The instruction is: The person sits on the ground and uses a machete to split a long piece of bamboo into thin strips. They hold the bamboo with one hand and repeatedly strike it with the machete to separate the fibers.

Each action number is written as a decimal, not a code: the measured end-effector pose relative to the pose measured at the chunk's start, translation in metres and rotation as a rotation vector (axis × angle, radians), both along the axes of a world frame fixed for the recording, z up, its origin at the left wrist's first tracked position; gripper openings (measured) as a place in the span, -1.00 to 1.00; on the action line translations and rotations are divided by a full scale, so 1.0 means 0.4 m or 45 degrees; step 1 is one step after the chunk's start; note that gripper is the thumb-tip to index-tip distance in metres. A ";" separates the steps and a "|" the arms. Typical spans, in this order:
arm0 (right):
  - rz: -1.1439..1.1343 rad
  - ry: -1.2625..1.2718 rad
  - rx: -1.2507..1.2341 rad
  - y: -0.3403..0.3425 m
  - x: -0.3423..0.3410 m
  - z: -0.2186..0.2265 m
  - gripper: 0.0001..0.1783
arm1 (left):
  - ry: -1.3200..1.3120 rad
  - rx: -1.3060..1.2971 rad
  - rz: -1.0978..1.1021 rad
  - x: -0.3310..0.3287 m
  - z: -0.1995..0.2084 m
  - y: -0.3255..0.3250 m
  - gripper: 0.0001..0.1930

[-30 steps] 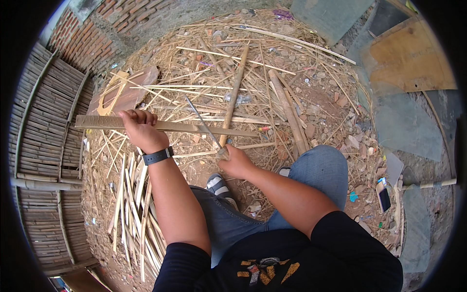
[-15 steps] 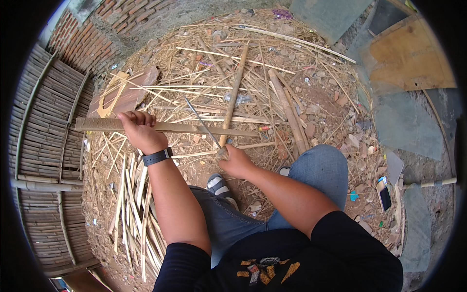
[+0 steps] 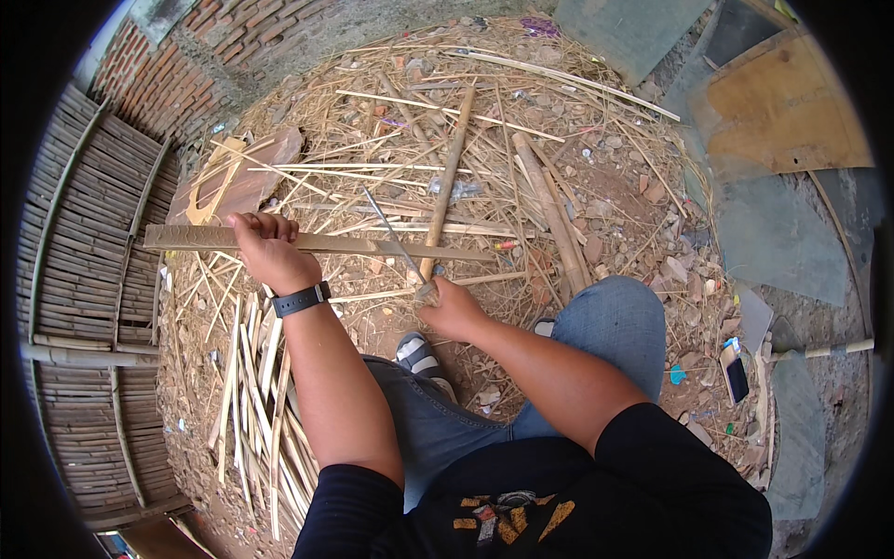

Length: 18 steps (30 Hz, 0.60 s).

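My left hand [image 3: 272, 253], with a dark band on its wrist, has its fingers wrapped round a long flat strip of split bamboo [image 3: 191, 238]. The strip lies level from left to right across my front, wider at its left end and thin at the right. In my closed right hand [image 3: 453, 310] is a knife [image 3: 383, 218] with a narrow grey blade pointing up and to the left. Its blade crosses the strip right of my left hand; whether it cuts into the bamboo I cannot tell. Most of the handle is hidden by my fingers.
Pale split strips [image 3: 251, 410] lie heaped at my left. Bamboo poles [image 3: 452, 172] and a thicker pole [image 3: 549, 210] rest on littered ground ahead. A bamboo-slat wall [image 3: 84, 242] stands left, a brick wall [image 3: 186, 56] behind. Grey sheets [image 3: 773, 233] and a phone [image 3: 736, 377] lie right.
The knife's tip has swung slightly to the right and down, with a small turn of my right hand. My left hand and the bamboo strip have hardly moved.
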State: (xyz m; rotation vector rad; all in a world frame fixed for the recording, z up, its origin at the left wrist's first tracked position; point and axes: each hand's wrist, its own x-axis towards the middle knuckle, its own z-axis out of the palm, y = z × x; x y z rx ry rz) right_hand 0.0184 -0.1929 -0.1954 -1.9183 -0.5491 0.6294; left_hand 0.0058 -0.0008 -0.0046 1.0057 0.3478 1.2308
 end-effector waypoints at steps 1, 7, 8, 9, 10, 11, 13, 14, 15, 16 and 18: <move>-0.011 0.007 0.000 0.000 0.000 -0.004 -0.48 | 0.009 -0.003 0.011 0.001 -0.001 -0.001 -0.65; 0.001 0.063 -0.060 -0.008 0.003 0.020 -0.44 | 0.050 -0.010 0.053 0.008 -0.012 -0.004 -0.69; 0.011 0.074 -0.085 -0.009 0.003 0.024 -0.44 | 0.056 -0.012 0.059 0.008 -0.011 -0.005 -0.69; 0.003 0.065 -0.069 -0.009 0.003 0.017 -0.44 | 0.062 -0.015 0.063 0.010 -0.011 -0.007 -0.69; -0.006 0.056 -0.052 -0.007 0.003 0.006 -0.44 | 0.064 -0.016 0.060 0.011 -0.012 -0.008 -0.69; -0.014 0.047 -0.036 -0.006 0.003 -0.002 -0.44 | 0.066 -0.017 0.058 0.012 -0.013 -0.008 -0.69; -0.007 0.055 -0.035 -0.006 0.003 0.004 -0.45 | 0.067 -0.016 0.059 0.011 -0.012 -0.006 -0.69; -0.004 0.060 -0.035 -0.006 0.003 0.005 -0.45 | 0.066 -0.015 0.059 0.010 -0.012 -0.006 -0.69; -0.007 0.054 -0.036 -0.006 0.003 0.003 -0.45 | 0.065 -0.015 0.057 0.010 -0.011 -0.006 -0.69; -0.010 0.048 -0.038 -0.004 0.003 -0.001 -0.45 | 0.062 -0.017 0.053 0.011 -0.011 -0.007 -0.69; -0.016 0.039 -0.035 -0.003 0.002 -0.005 -0.45 | 0.055 -0.022 0.045 0.011 -0.011 -0.007 -0.69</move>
